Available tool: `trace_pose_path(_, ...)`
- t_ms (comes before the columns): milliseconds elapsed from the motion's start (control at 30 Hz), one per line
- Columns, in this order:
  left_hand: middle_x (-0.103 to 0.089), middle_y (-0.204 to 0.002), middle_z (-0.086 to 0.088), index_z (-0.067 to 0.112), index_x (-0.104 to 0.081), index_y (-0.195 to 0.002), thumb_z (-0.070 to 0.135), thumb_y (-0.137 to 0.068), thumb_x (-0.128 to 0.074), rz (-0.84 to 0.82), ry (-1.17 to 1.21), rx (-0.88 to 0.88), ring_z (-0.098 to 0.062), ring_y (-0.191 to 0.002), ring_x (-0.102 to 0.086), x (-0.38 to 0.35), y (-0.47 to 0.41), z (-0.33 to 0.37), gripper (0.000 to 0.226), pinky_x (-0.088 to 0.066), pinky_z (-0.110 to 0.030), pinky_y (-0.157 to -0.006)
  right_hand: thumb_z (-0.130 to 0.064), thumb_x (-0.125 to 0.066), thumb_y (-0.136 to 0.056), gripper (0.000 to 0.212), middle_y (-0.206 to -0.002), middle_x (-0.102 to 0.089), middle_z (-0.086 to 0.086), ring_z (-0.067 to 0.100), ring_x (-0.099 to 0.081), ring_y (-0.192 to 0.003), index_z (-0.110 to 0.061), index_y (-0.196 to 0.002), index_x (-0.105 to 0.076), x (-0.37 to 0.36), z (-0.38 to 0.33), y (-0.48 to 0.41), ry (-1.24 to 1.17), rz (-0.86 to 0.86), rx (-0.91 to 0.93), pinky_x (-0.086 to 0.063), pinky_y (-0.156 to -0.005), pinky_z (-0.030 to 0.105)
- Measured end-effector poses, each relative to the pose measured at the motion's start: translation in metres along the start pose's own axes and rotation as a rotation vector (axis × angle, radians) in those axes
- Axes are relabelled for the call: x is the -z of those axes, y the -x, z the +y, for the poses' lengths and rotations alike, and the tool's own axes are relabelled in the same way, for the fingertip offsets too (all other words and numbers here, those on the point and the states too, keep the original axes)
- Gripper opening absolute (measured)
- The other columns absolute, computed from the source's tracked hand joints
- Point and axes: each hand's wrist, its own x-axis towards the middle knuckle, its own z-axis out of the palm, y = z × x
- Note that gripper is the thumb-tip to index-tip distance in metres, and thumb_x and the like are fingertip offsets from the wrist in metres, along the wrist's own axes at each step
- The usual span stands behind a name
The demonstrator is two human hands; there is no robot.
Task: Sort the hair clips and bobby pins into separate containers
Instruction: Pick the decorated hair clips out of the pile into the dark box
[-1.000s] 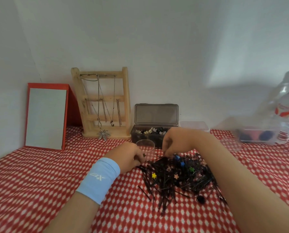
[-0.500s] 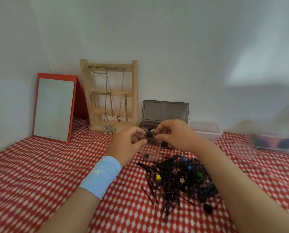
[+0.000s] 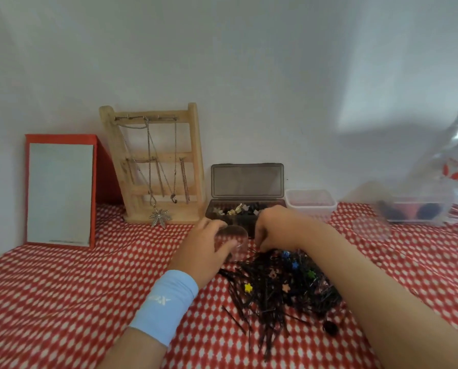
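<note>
gripping a small clear cup (image 3: pixel 232 239) in the left hand (image 3: pixel 205 247), clamped round its side, on the red-and-white checked table (image 3: pixel 63 302). reaching down with the right hand (image 3: pixel 274 230) to the far edge of the heap of black bobby pins (image 3: pixel 273 307), just beside the cup; curled, cannot tell whether pinching anything. scattered through the heap, coloured star clips (image 3: pixel 248 288). behind, holding more clips, an open smoke-grey box (image 3: pixel 246 182) beside a clear tub (image 3: pixel 311 206).

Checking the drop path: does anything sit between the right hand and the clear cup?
Nothing visible does. The right hand is at the far edge of the pile, close beside the cup, which the left hand holds. The open grey box stands behind them, not between.
</note>
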Motion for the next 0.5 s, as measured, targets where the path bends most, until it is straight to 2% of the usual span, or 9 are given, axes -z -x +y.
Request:
trace_pose_path(67,-0.051,-0.127,0.01,0.027,-0.052,-0.133,0.043,-0.093,-0.059,-0.005,0.057,-0.008,-0.008,-0.113,-0.052,-0.005,-0.001,0.001,0.044,-0.041,-0.022,-0.097,-0.023,-0.077,-0.087,0.006,-0.093,-0.07,-0.015,0.007,-0.069,-0.084,-0.028,-0.086,-0.076,0.008,0.003,0.006,-0.051,0.024,0.001,-0.058,-0.083,0.026)
trace_pose_path(133,-0.051,-0.128,0.009,0.027,-0.052,-0.134,0.041,-0.093,-0.06,-0.02,0.075,-0.013,-0.009,-0.115,-0.052,-0.008,-0.001,0.004,0.043,-0.042,-0.024,-0.098,-0.017,-0.076,-0.087,0.012,-0.076,-0.07,-0.016,0.007,-0.073,-0.07,-0.026,-0.08,-0.074,0.018,0.007,0.014,-0.105,0.016,-0.015,-0.059,-0.069,0.021)
trace_pose_path(200,-0.05,-0.128,0.011,0.028,-0.054,-0.131,0.041,-0.093,-0.059,0.03,-0.037,-0.082,-0.009,-0.12,-0.048,-0.005,-0.001,0.009,0.04,-0.04,-0.025,-0.101,-0.011,-0.074,-0.087,0.012,-0.066,-0.07,-0.016,0.004,-0.072,-0.061,-0.022,-0.084,-0.073,0.027,0.011,0.023,-0.095,-0.037,-0.05,-0.053,-0.055,0.014)
trace_pose_path(267,-0.051,-0.12,0.014,0.032,-0.061,-0.122,0.039,-0.092,-0.061,0.133,-0.119,-0.205,-0.007,-0.112,-0.048,0.004,-0.001,0.017,0.031,-0.042,-0.022,-0.093,-0.011,-0.075,-0.087,0.013,-0.063,-0.071,-0.013,0.002,-0.069,-0.055,-0.024,-0.09,-0.075,0.031,0.012,0.029,-0.066,-0.118,-0.104,-0.052,-0.049,0.016)
trace_pose_path(300,-0.052,-0.116,0.016,0.033,-0.064,-0.117,0.037,-0.092,-0.062,0.127,-0.113,-0.258,-0.004,-0.105,-0.05,0.01,-0.001,0.024,0.025,-0.044,-0.021,-0.087,-0.013,-0.077,-0.086,0.012,-0.059,-0.07,-0.012,0.001,-0.067,-0.05,-0.023,-0.093,-0.077,0.031,0.011,0.03,-0.05,-0.154,-0.131,-0.051,-0.048,0.017)
trace_pose_path(367,-0.056,-0.111,0.019,0.036,-0.069,-0.11,0.033,-0.093,-0.062,-0.048,-0.102,-0.34,-0.003,-0.1,-0.055,0.015,-0.001,0.039,0.019,-0.049,-0.027,-0.085,-0.018,-0.079,-0.085,0.009,-0.06,-0.07,-0.009,0.003,-0.065,-0.048,-0.02,-0.094,-0.078,0.026,0.008,0.028,-0.016,-0.193,-0.181,-0.055,-0.054,0.021)
trace_pose_path(433,-0.058,-0.116,0.015,0.037,-0.07,-0.113,0.031,-0.093,-0.062,-0.304,-0.217,-0.363,-0.008,-0.107,-0.056,0.011,-0.004,0.052,0.022,-0.05,-0.034,-0.091,-0.021,-0.08,-0.085,0.008,-0.058,-0.068,-0.005,0.005,-0.064,-0.046,-0.017,-0.088,-0.074,0.02,0.005,0.023,0.016,-0.199,-0.218,-0.058,-0.061,0.026)
trace_pose_path(500,-0.058,-0.121,0.008,0.036,-0.069,-0.118,0.027,-0.094,-0.062,-0.455,-0.302,-0.338,-0.015,-0.111,-0.055,0.006,-0.008,0.057,0.027,-0.049,-0.036,-0.094,-0.022,-0.079,-0.086,0.013,-0.051,-0.064,-0.006,0.005,-0.061,-0.039,-0.018,-0.08,-0.068,0.015,0.003,0.019,0.044,-0.193,-0.224,-0.056,-0.058,0.026)
